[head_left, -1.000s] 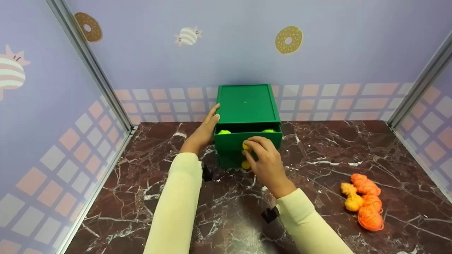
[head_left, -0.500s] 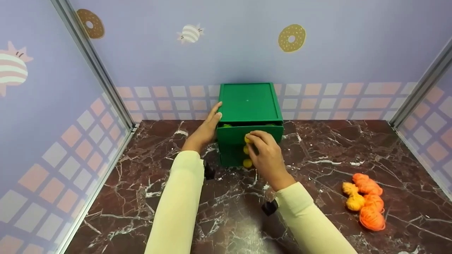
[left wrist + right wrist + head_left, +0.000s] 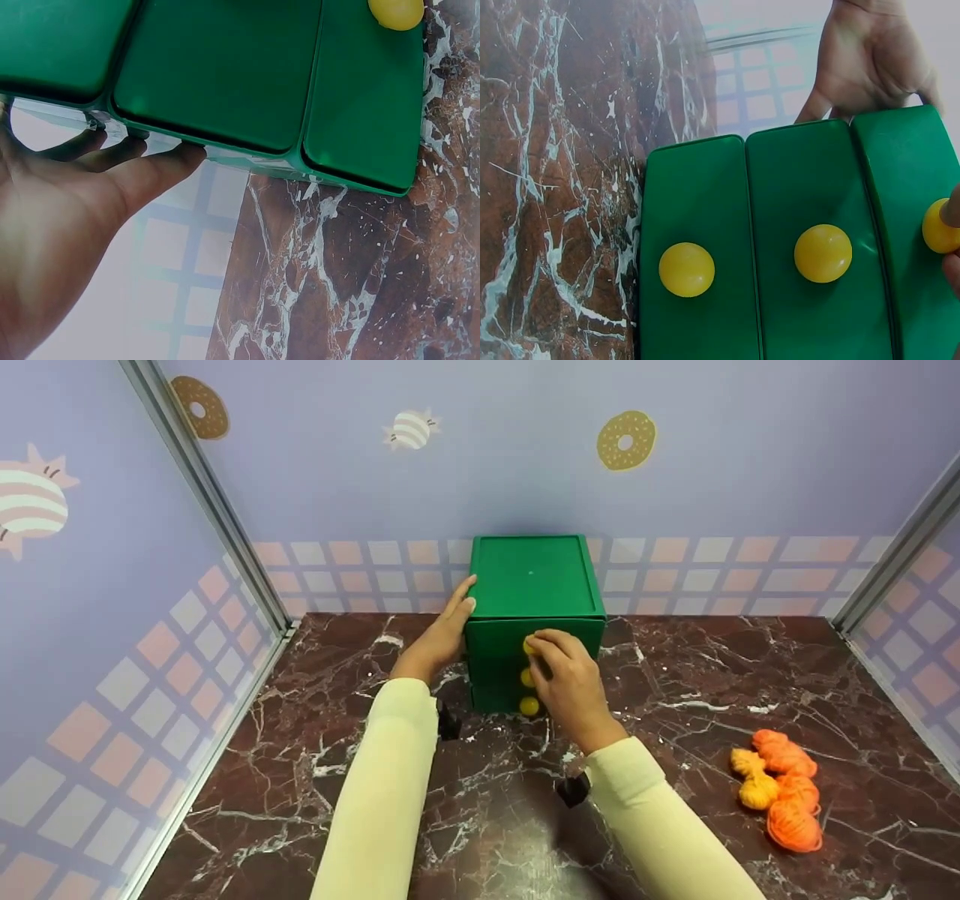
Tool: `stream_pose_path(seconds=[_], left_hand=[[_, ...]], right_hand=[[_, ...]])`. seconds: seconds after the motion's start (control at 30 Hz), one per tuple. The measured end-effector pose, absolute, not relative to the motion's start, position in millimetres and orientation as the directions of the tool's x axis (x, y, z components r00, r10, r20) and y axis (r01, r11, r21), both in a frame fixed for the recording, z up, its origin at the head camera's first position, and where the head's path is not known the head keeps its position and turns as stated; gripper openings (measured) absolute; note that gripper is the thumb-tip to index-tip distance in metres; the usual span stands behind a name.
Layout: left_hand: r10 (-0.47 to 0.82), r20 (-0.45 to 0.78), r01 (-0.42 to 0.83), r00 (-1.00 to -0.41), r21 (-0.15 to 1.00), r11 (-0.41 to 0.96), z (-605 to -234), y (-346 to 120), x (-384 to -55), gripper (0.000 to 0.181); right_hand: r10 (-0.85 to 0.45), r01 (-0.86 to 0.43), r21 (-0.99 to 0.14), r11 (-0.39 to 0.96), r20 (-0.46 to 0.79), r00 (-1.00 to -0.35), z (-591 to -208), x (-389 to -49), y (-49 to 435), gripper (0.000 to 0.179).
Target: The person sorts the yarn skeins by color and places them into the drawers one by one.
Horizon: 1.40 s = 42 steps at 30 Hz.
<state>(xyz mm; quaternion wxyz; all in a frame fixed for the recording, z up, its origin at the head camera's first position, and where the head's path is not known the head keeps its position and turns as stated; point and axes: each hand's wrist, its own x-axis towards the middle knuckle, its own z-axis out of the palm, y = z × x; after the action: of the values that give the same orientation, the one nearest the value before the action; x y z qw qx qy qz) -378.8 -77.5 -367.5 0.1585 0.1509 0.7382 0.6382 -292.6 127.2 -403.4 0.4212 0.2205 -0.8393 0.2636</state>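
A green three-drawer cabinet (image 3: pixel 534 577) stands on the marble-patterned tabletop against the back wall, with one round yellow knob on each drawer. My right hand (image 3: pixel 574 686) pinches the top knob (image 3: pixel 936 227) between thumb and fingers. In the right wrist view the top drawer (image 3: pixel 907 157) sits slightly proud of the two below; the head view shows only a thin seam above it. My left hand (image 3: pixel 439 639) rests on the cabinet's left side, its fingers (image 3: pixel 154 176) extended along the wall. Whatever lies inside the drawers is hidden.
Orange yarn bundles (image 3: pixel 795 825) and a smaller yellow yarn bundle (image 3: pixel 757 791) lie together on the tabletop (image 3: pixel 667 840) at the right. Patterned panels (image 3: pixel 517 450) enclose the back and both sides.
My right hand has pushed the top drawer inward, narrowing its gap to a seam and hiding the bright yellow-green things inside. My left hand has stayed on the cabinet's side.
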Motion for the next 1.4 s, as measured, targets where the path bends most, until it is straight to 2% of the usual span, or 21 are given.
stream_pose_path(seconds=[0.33,0.63,0.83,1.1,1.27,1.4], left_hand=[[0.419,-0.032,0.050,-0.908,0.982,0.184,-369,-79,-381,0.051],[0.403,-0.016,0.058,-0.915,0.984,0.170,-368,-76,-380,0.051],[0.379,-0.003,0.089,-0.925,0.970,0.224,-368,-78,-380,0.051],[0.264,0.060,0.127,-0.963,0.960,0.248,-371,-74,-380,0.047],[0.242,0.067,0.134,-0.968,0.953,0.272,-371,-72,-377,0.045],[0.251,0.075,0.138,-0.965,0.960,0.244,-370,-70,-375,0.042]], right_hand=[[-0.134,-0.582,-0.275,0.765,0.816,-0.562,-403,-298,127,0.022],[-0.138,-0.588,-0.271,0.762,0.820,-0.556,-402,-301,129,0.022],[-0.125,-0.586,-0.283,0.759,0.820,-0.559,-402,-300,128,0.022],[-0.132,-0.571,-0.353,0.741,0.757,-0.640,-403,-294,131,0.029],[-0.154,-0.560,-0.386,0.733,0.708,-0.689,-403,-289,133,0.035],[-0.149,-0.558,-0.404,0.725,0.699,-0.700,-403,-287,135,0.037]])
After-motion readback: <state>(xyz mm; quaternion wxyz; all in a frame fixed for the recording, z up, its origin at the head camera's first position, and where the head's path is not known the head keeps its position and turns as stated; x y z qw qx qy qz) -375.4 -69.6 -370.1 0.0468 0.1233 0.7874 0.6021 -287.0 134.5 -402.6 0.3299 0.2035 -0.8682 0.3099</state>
